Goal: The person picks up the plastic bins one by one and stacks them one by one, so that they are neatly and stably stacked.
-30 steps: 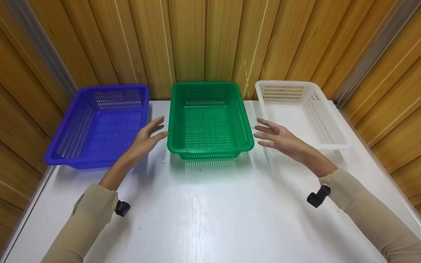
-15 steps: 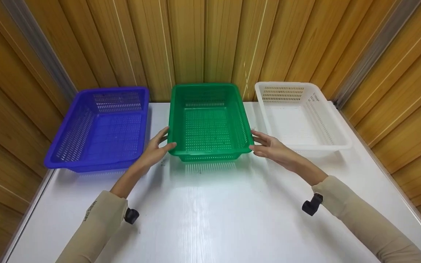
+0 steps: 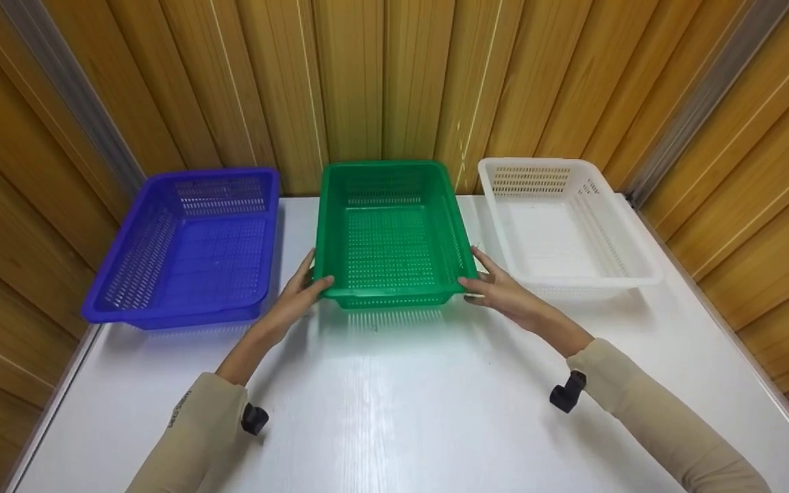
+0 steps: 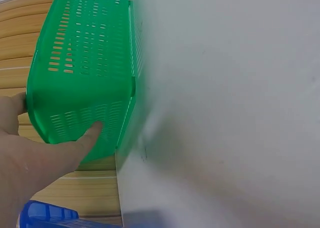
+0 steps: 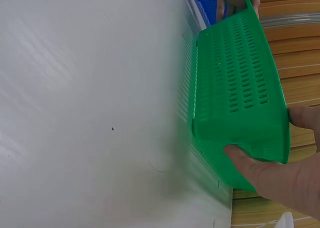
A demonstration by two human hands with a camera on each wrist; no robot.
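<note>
A green plastic basket (image 3: 389, 292) with slotted walls stands on the white table, in the middle of the head view. My left hand (image 3: 293, 297) grips its near left corner, thumb over the rim and fingers against the outer side. At the near right corner, my right hand (image 3: 502, 293) holds the rim the same way. In the left wrist view, one fingertip (image 4: 95, 129) lies along the basket's slotted side wall. The right wrist view has a finger (image 5: 240, 155) pressed under the rim on the other side. No contents show inside the basket.
To the left stands a blue-purple basket (image 3: 175, 316), close to my left hand. A white basket (image 3: 590, 281) stands on the right, near my right hand. Wooden-patterned panel walls (image 3: 353, 82) rise behind and at both sides of the white table (image 3: 394, 397).
Both hands have moved inward from beside the green basket and now grip its near corners. The baskets sit slightly lower in the head view, all three alike.
</note>
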